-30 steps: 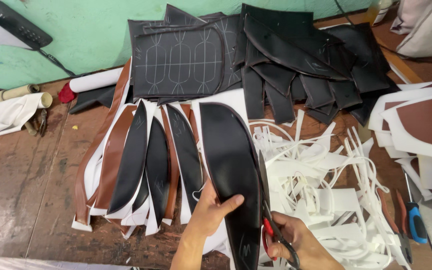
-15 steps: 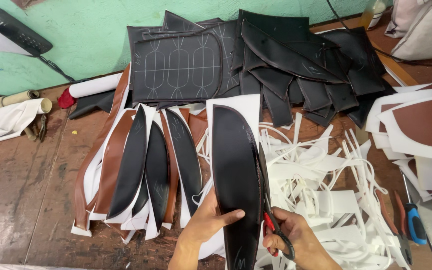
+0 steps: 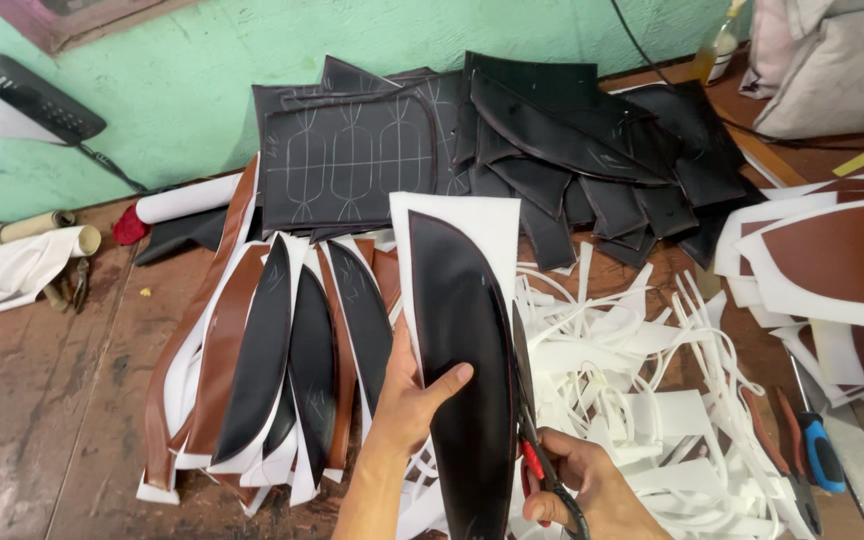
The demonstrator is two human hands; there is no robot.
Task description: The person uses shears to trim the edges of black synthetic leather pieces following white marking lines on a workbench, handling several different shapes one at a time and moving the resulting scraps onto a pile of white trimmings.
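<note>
Left hand [image 3: 407,400] clamps the black leather panel [image 3: 462,340], now raised higher; right hand [image 3: 577,490], gripping scissors [image 3: 537,455], has worked further along its white-foam edge.

the curved black panel [image 3: 462,350] looks like smooth leatherette with a faint sheen, backed by matt white foam (soft-edged). the scissors [image 3: 542,470] have dark metal blades and red plastic handles. the white offcuts [image 3: 632,400] are matt foam. the worktop [image 3: 42,400] is worn, scuffed brown wood.
</note>
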